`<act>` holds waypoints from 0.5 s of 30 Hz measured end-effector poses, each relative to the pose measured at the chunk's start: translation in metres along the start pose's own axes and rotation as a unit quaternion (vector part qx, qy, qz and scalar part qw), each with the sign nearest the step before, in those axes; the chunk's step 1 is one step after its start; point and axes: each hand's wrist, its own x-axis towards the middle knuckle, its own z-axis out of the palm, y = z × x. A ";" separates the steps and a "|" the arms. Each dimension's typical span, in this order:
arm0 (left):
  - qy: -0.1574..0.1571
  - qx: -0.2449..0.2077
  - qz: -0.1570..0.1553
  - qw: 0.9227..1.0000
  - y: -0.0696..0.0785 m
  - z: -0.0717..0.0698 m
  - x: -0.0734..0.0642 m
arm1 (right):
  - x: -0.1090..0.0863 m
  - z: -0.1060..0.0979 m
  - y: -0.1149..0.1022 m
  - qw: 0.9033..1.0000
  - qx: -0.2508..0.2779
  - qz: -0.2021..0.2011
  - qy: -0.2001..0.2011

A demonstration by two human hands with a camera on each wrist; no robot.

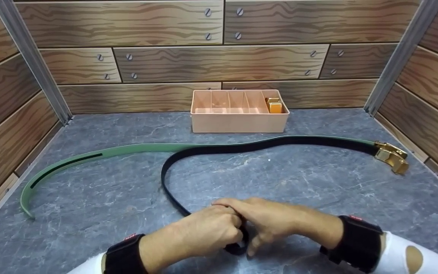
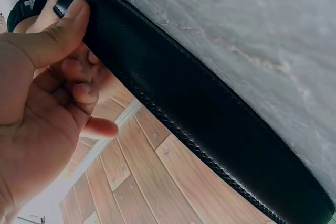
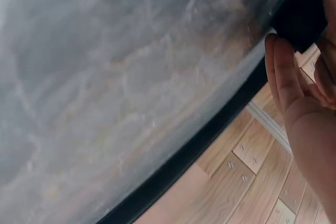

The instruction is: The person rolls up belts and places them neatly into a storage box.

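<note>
A black leather belt [image 1: 177, 160] stands on its edge, runs from the right side and curves round toward me. Its near end is coiled small between my two hands. My left hand [image 1: 207, 230] grips the belt, and in the left wrist view the thumb [image 2: 76, 17] presses on its smooth, stitched face. Close against the left, my right hand [image 1: 276, 219] has its fingers around the coil [image 3: 299, 17], as the right wrist view also shows. A green belt strip [image 1: 143, 147] with a black track lies behind and stretches left. Gold buckles [image 1: 392, 156] sit at the right end.
Behind the belts stands a pink compartment box [image 1: 238, 123], with gold buckle pieces [image 1: 274, 105] in its rightmost section. Wood-patterned walls [image 1: 219, 62] enclose the grey marbled tabletop [image 1: 101, 198] at the back and both sides.
</note>
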 end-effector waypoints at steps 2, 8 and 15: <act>0.003 -0.009 -0.003 1.000 0.000 0.001 -0.002 | 0.004 0.001 0.000 1.000 0.000 -0.002 0.003; 0.050 -0.047 -0.007 0.998 0.000 0.007 -0.007 | 0.017 -0.001 0.003 0.999 -0.011 -0.032 -0.009; 0.058 -0.059 0.007 0.997 0.000 0.009 -0.008 | 0.026 -0.006 0.009 0.998 0.016 -0.044 -0.028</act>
